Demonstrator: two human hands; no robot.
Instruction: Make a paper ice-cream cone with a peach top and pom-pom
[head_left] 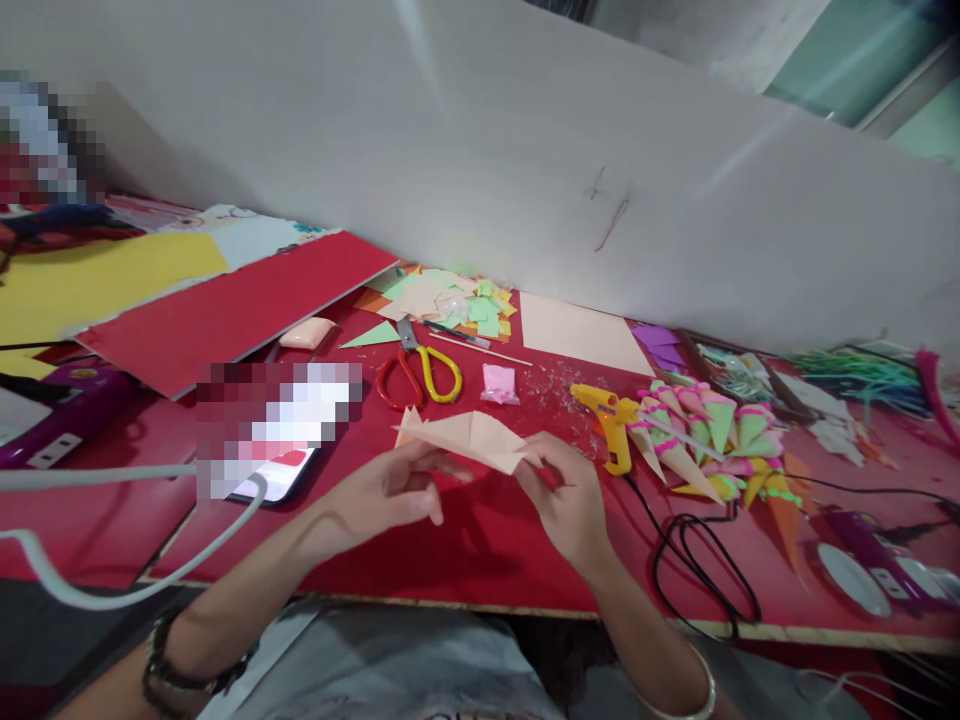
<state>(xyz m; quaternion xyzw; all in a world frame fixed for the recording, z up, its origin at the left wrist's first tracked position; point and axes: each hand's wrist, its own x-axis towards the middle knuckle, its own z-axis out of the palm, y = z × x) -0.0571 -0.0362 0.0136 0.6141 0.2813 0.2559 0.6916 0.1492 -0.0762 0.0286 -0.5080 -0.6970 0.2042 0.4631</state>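
Note:
A folded piece of peach paper (472, 435) is held above the red tabletop in front of me. My right hand (566, 500) pinches its right end between thumb and fingers. At the left end, the fingers of my left hand (397, 490) bend under and against the paper, while the thumb hangs apart from it. Just beyond the paper lie scissors (427, 372) with one red and one yellow handle. A small pink packet (499, 383) is to their right. The yellow glue gun (611, 420) rests beyond my right hand.
At the right are several decorated paper cones (712, 420) and a looped black cord (697, 570). A phone (285, 455) and a white cable (142, 590) occupy the left. Paper scraps (450, 300), a peach sheet (577, 328) and a red board (247, 310) lie toward the grey wall (450, 130).

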